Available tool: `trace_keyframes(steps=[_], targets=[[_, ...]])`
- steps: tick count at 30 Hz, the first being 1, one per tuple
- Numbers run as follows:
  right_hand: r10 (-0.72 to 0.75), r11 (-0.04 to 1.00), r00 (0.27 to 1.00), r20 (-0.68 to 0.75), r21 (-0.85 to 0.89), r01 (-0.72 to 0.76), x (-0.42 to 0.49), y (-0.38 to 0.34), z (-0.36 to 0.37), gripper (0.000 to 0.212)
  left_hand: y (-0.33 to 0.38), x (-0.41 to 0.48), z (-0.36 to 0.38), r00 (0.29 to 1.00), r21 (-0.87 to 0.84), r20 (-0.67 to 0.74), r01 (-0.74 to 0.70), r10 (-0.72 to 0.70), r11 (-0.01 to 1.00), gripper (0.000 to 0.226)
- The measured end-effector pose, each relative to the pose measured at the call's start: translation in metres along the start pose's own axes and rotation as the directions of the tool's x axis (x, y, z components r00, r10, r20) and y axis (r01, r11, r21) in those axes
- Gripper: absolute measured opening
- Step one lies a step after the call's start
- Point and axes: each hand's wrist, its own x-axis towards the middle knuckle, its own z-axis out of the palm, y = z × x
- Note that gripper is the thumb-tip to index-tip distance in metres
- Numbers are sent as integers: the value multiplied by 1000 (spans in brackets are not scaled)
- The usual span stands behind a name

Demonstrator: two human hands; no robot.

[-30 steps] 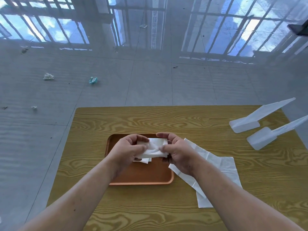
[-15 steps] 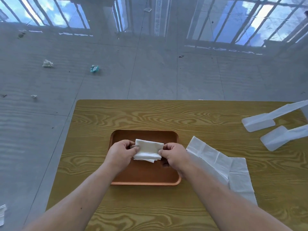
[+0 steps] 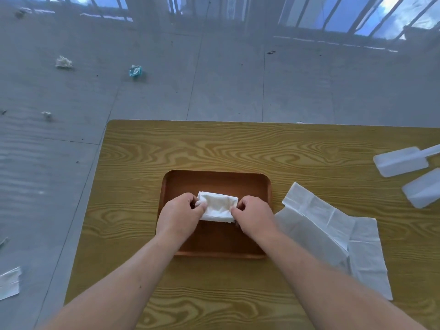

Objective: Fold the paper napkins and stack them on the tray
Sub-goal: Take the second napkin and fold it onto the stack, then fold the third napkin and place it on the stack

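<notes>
Pinching the folded napkin (image 3: 217,209) from both ends, left hand (image 3: 178,215) and right hand (image 3: 255,216) hold it over the brown tray (image 3: 215,181) mid-frame, while unfolded napkins (image 3: 333,229) lie on the table (image 3: 238,148) to its right.

A bare indoor room, its kind unclear: grey floor tiles (image 3: 226,86) are reflecting barred windows, paper scraps (image 3: 63,62) are lying about, and a wood-grain desk (image 3: 238,146) is standing alone.
</notes>
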Motion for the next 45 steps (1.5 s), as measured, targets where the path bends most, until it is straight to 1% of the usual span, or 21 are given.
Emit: trace_keyframes(steps=[2,3,4,6,7,8,10,12,15,20,23,25,27,29,31,34,36,38,41,43,45], targets=[[-148,983,979,-139,-127,131,-5,3,0,19,-2,-5,1,984,104,-127,-109,122,989,27],[-276,953,934,-227,-188,236,-9,5,0,16,-3,-9,1,957,164,-173,-204,232,965,33],[-410,904,867,-282,-254,344,-14,5,-1,14,-1,-15,1,916,228,-185,-313,357,922,34],[-602,789,751,-270,-346,508,-22,8,2,26,-3,-25,3,816,337,-101,-511,570,791,40],[-647,745,737,-195,-367,557,-24,10,5,36,-5,-27,7,790,372,-5,-567,613,735,45],[-650,720,755,-87,-388,576,-25,13,9,45,-6,-29,10,798,396,111,-582,592,710,49],[-567,704,813,131,-437,561,-26,17,17,56,-10,-28,14,823,418,294,-567,485,709,57],[-497,696,839,221,-476,537,-25,22,23,59,-14,-23,16,830,428,367,-551,420,716,60],[-464,706,855,232,-486,515,-23,23,27,61,-15,-18,15,826,438,372,-558,423,705,58],[-430,724,868,248,-479,496,-18,12,22,60,-6,-18,15,849,467,344,-526,401,711,55],[-420,779,873,250,-395,487,-22,9,10,62,7,-20,13,858,498,353,-511,374,700,57],[-453,811,873,182,-322,488,-34,17,-3,62,20,-24,9,866,506,333,-498,374,704,55],[-464,847,885,21,-281,451,-50,37,-18,54,34,-29,8,877,497,264,-481,402,722,47],[-365,925,915,-174,-181,334,-65,64,-32,41,51,-35,11,892,432,209,-451,400,781,39],[-186,982,925,-330,-50,180,-78,97,-50,29,73,-41,20,910,348,206,-412,360,842,32],[150,976,889,-433,209,-63,-92,147,-76,22,106,-43,43,915,241,239,-379,323,894,37],[345,910,853,-393,361,-202,-97,178,-90,24,126,-42,61,918,212,273,-349,288,913,55],[488,832,829,-274,433,-347,-98,203,-100,27,143,-39,77,930,257,284,-310,235,915,69],[546,783,832,-100,415,-464,-97,224,-105,46,160,-34,94,934,338,318,-273,164,901,83],[534,761,845,-4,437,-479,-95,228,-106,53,167,-32,103,930,399,346,-269,128,877,75],[539,695,838,82,520,-497,-92,230,-108,47,174,-32,110,934,377,336,-248,118,893,60]])
